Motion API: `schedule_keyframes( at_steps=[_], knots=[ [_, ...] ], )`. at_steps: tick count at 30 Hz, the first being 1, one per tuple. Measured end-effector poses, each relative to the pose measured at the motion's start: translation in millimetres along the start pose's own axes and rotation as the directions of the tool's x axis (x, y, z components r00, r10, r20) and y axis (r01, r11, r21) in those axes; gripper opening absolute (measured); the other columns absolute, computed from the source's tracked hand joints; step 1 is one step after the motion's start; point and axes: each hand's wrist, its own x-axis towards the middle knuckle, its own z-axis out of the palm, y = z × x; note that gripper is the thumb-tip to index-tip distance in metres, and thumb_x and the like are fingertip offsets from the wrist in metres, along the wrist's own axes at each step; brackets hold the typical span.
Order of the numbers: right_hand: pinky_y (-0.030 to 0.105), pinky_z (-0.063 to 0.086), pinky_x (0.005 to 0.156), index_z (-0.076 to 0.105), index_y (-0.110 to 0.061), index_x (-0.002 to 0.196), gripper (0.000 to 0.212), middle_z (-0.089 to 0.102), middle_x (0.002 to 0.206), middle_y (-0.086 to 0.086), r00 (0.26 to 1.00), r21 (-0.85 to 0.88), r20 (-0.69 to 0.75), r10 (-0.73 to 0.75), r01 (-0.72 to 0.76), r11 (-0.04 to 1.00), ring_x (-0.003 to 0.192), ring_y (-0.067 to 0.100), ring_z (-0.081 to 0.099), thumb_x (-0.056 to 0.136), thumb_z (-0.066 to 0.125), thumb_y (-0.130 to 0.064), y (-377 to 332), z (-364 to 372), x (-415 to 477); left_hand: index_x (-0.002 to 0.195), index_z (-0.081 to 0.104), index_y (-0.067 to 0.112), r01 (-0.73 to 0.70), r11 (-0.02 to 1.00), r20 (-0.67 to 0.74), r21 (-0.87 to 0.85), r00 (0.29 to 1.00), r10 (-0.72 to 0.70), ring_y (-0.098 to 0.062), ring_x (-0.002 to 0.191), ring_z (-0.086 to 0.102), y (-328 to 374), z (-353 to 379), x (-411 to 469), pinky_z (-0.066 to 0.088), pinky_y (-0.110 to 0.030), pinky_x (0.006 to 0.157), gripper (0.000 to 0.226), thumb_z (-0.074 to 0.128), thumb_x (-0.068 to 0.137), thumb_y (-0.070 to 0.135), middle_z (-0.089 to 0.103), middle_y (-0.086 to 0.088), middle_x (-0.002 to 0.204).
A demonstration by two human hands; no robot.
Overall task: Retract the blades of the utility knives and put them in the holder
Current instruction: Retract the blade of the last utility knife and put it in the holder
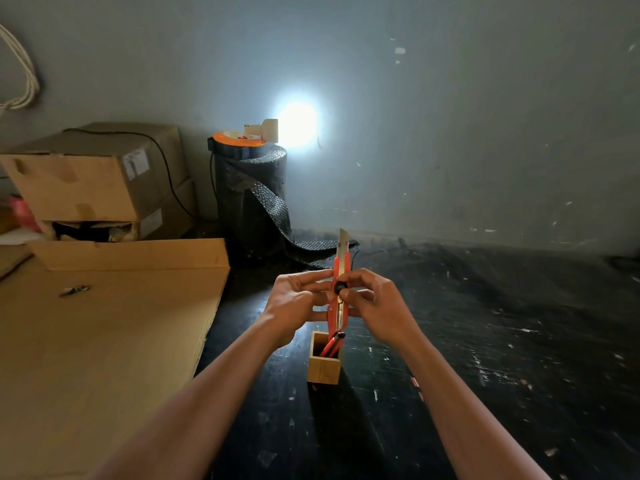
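A red utility knife stood upright above a wooden holder, its blade fully out and pointing up. The left hand gripped the handle; the right hand pinched the black lock knob. Other red knives already sat inside the holder. The retracting step seemed underway; next, the blade probably needed sliding down before the knife dropped in. Cardboard boxes sat to the left.
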Motion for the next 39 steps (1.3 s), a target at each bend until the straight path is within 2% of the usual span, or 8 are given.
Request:
schedule_keyframes(
  at_steps=[6,13,19,24,28,32,36,39],
  knots=[
    [0.045,0.066,0.083,0.069,-0.028,0.105,0.022,0.075,0.105,-0.006,1.000,0.034,0.008,0.019,-0.020,0.999,0.090,0.019,0.078,0.099,0.064,-0.008,10.2,0.6,-5.5,0.118,0.075,0.007,0.056,0.998,-0.021,-0.027,0.998,-0.057,-0.024,0.086,0.081,-2.6,2.0,6.8,0.063,-0.035,0.061,0.039,0.063,0.089,-0.016,0.082,-0.009,0.101],
    [0.046,0.064,0.089,0.072,-0.025,0.105,0.022,0.075,0.112,0.001,0.998,0.058,0.043,0.048,-0.051,0.997,0.098,0.023,0.077,0.097,0.067,-0.005,24.7,7.7,-8.6,0.117,0.074,0.008,0.038,0.999,-0.057,-0.003,0.998,-0.038,-0.020,0.080,0.081,-0.5,1.1,14.9,0.064,-0.032,0.060,0.038,0.066,0.088,-0.015,0.083,-0.006,0.093],
    [0.026,0.063,0.084,0.061,-0.040,0.104,0.035,0.070,0.117,-0.003,0.999,-0.020,0.032,0.002,-0.001,1.000,0.106,0.016,0.073,0.100,0.063,-0.006,20.9,13.2,-7.6,0.123,0.072,0.004,0.000,1.000,-0.089,0.027,0.996,0.002,-0.020,0.082,0.081,0.2,0.3,20.9,0.063,-0.032,0.060,0.040,0.066,0.088,-0.015,0.082,-0.006,0.098],
    [0.031,0.059,0.090,0.058,-0.029,0.111,0.025,0.071,0.105,-0.015,0.999,-0.024,-0.039,0.033,-0.034,0.999,0.102,0.010,0.071,0.093,0.075,-0.023,21.2,17.7,-3.2,0.123,0.072,0.008,-0.007,0.999,-0.091,0.033,0.996,0.010,-0.022,0.081,0.081,-1.1,-2.0,22.2,0.064,-0.035,0.060,0.041,0.066,0.089,-0.014,0.083,-0.002,0.094],
    [0.019,0.056,0.083,0.060,-0.037,0.119,0.033,0.063,0.103,-0.031,0.999,-0.110,0.009,-0.042,0.043,0.993,0.093,-0.005,0.066,0.097,0.068,-0.012,20.8,18.0,-4.4,0.127,0.070,0.007,-0.013,0.999,-0.105,0.031,0.994,0.017,-0.021,0.084,0.081,-3.2,-6.3,24.8,0.066,-0.038,0.065,0.042,0.070,0.088,-0.010,0.080,-0.008,0.106],
    [0.020,0.056,0.084,0.059,-0.029,0.108,0.022,0.063,0.095,-0.028,0.999,-0.105,-0.031,-0.028,0.025,0.994,0.088,-0.005,0.064,0.095,0.072,-0.017,21.8,20.2,-1.0,0.127,0.070,0.007,-0.012,0.999,-0.097,0.030,0.995,0.015,-0.022,0.086,0.081,-5.4,-6.3,25.3,0.066,-0.039,0.065,0.044,0.069,0.088,-0.011,0.080,-0.010,0.109],
    [0.027,0.058,0.089,0.059,-0.034,0.114,0.027,0.064,0.100,-0.027,0.999,-0.094,-0.032,-0.026,0.023,0.995,0.098,0.001,0.066,0.095,0.073,-0.020,23.2,22.7,-1.0,0.127,0.070,0.007,-0.007,1.000,-0.096,0.013,0.995,0.008,-0.022,0.087,0.081,-7.2,-6.9,26.1,0.066,-0.040,0.065,0.044,0.068,0.088,-0.013,0.081,-0.007,0.105],
    [0.015,0.057,0.078,0.062,-0.031,0.116,0.027,0.061,0.099,-0.031,0.998,-0.124,0.001,-0.057,0.057,0.991,0.094,-0.001,0.065,0.098,0.067,-0.012,25.2,20.8,-1.1,0.126,0.070,0.007,-0.009,1.000,-0.094,0.014,0.996,0.011,-0.020,0.084,0.081,-6.1,-7.8,25.8,0.065,-0.036,0.063,0.043,0.069,0.088,-0.012,0.082,-0.004,0.099]
  ],
)
